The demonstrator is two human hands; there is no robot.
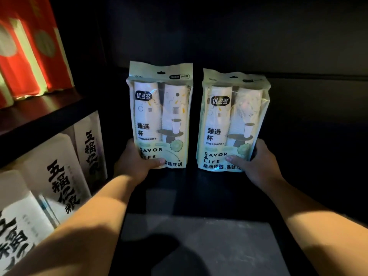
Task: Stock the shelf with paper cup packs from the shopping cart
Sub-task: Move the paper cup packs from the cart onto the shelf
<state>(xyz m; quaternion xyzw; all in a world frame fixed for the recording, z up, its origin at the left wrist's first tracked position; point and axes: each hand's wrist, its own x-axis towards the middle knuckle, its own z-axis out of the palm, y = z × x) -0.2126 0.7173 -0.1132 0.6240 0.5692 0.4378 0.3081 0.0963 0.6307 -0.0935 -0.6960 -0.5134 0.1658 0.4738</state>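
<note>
Two pale green paper cup packs stand upright side by side deep in a dark shelf bay [199,232]. My left hand [137,162] grips the bottom left corner of the left pack [160,114], thumb across its front. My right hand [256,162] holds the bottom right corner of the right pack [232,120], thumb on its front too. Both packs show two stacks of white cups through clear plastic. A narrow dark gap separates them. The shopping cart is out of view.
White bags with large black characters [59,176] fill the neighbouring bay at lower left. Red and white packs [25,50] stand on the shelf board above them [39,114]. A dark back wall [239,36] closes the bay; dark shelf floor stretches to the right of the packs.
</note>
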